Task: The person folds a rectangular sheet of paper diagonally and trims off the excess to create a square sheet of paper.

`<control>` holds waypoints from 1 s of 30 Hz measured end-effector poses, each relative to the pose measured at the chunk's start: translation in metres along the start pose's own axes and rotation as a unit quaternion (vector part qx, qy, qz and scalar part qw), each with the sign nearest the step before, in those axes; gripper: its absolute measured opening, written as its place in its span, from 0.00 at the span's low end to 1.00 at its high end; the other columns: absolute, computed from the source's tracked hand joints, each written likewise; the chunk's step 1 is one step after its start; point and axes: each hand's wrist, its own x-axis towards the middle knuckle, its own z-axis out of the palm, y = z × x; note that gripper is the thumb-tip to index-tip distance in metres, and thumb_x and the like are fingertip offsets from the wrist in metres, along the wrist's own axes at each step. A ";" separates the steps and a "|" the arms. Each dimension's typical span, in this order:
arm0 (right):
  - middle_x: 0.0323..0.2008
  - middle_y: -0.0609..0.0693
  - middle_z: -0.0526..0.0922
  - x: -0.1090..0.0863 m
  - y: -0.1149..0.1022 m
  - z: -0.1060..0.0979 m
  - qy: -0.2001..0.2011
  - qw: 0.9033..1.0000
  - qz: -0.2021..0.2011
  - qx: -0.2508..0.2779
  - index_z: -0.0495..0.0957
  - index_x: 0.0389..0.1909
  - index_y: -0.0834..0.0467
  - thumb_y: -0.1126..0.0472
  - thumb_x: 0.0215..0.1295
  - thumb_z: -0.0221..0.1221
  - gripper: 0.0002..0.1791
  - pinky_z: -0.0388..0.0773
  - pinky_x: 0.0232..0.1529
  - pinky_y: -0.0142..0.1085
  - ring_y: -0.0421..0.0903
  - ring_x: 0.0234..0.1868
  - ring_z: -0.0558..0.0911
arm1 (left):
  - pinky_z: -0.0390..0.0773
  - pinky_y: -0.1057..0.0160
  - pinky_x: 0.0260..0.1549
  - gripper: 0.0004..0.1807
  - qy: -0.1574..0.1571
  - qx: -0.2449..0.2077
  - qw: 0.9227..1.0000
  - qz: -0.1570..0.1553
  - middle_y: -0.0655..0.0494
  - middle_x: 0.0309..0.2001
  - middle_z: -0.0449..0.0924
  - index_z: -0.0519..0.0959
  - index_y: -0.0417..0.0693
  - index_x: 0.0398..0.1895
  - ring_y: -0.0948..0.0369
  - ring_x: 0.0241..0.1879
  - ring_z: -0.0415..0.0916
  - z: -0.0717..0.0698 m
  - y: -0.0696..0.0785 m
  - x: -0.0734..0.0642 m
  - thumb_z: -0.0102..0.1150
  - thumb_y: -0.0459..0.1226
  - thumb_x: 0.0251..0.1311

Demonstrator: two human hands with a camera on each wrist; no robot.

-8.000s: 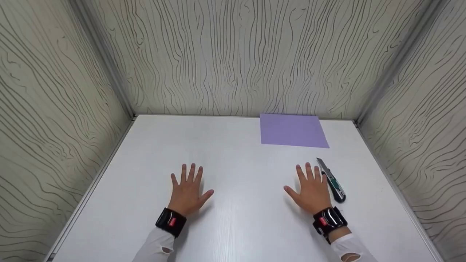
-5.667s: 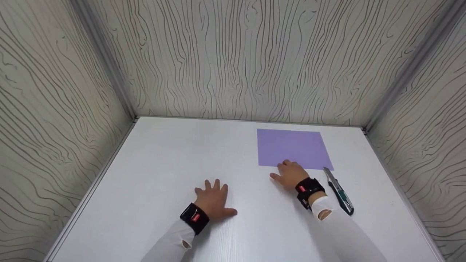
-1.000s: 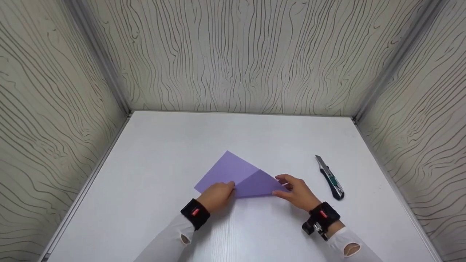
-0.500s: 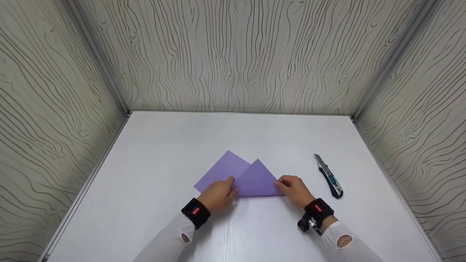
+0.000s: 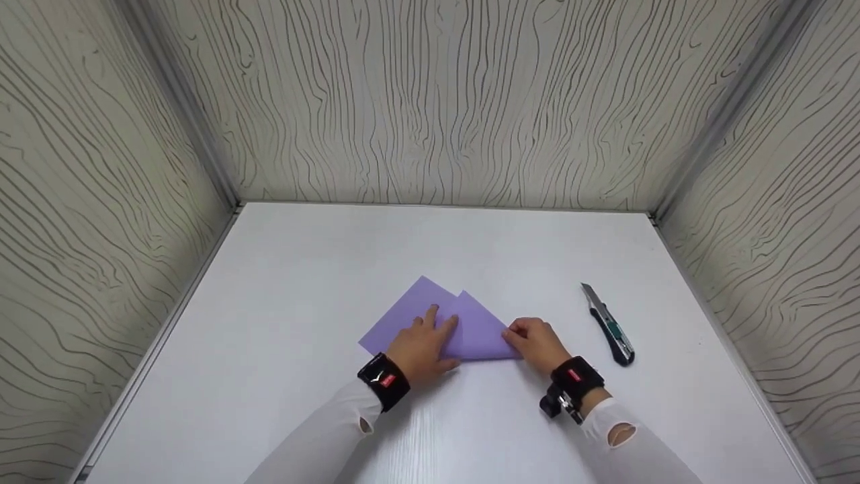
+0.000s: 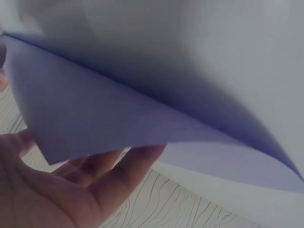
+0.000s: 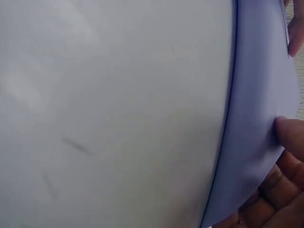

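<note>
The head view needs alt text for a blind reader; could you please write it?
A folded purple sheet lies on a white table, the left hand touching it with spread fingers, the right hand pinching its right corner. A utility knife lies farther right.

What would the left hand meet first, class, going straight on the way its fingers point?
Beyond the folded purple paper under its fingers, the left hand would probably meet the wood-grain-patterned back wall first, across the white tabletop. Depth is hard to judge from the head view.
</note>
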 end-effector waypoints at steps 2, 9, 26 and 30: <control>0.25 0.43 0.78 0.001 -0.002 0.002 0.003 1.000 0.011 -0.005 0.85 0.28 0.58 0.63 0.74 0.66 0.11 0.70 0.38 0.33 0.42 0.32 0.75 | 0.84 0.36 0.61 0.46 -0.001 0.018 1.000 0.002 0.35 0.83 0.61 0.65 0.55 0.85 0.34 0.70 0.76 0.001 0.001 0.001 0.68 0.61 0.69; 0.24 0.44 0.78 0.005 -0.005 0.007 0.017 0.998 0.031 -0.043 0.84 0.26 0.59 0.63 0.72 0.67 0.12 0.71 0.38 0.37 0.44 0.31 0.75 | 0.86 0.36 0.55 0.37 -0.005 0.074 0.997 0.016 0.49 0.80 0.71 0.69 0.56 0.83 0.38 0.69 0.78 0.008 0.003 0.006 0.58 0.59 0.77; 0.24 0.50 0.82 0.011 -0.013 0.014 0.031 0.993 0.061 -0.098 0.82 0.26 0.60 0.60 0.71 0.67 0.13 0.72 0.32 0.39 0.48 0.28 0.78 | 0.87 0.40 0.49 0.30 0.001 0.115 0.993 0.024 0.54 0.72 0.79 0.77 0.52 0.76 0.45 0.63 0.79 0.015 0.004 0.009 0.46 0.57 0.83; 0.23 0.49 0.82 0.013 -0.011 0.014 0.028 0.992 0.065 -0.103 0.81 0.24 0.58 0.59 0.69 0.67 0.14 0.74 0.34 0.41 0.48 0.28 0.79 | 0.87 0.40 0.49 0.31 0.001 0.120 0.993 0.024 0.55 0.72 0.79 0.77 0.52 0.76 0.46 0.63 0.78 0.016 0.004 0.009 0.46 0.58 0.82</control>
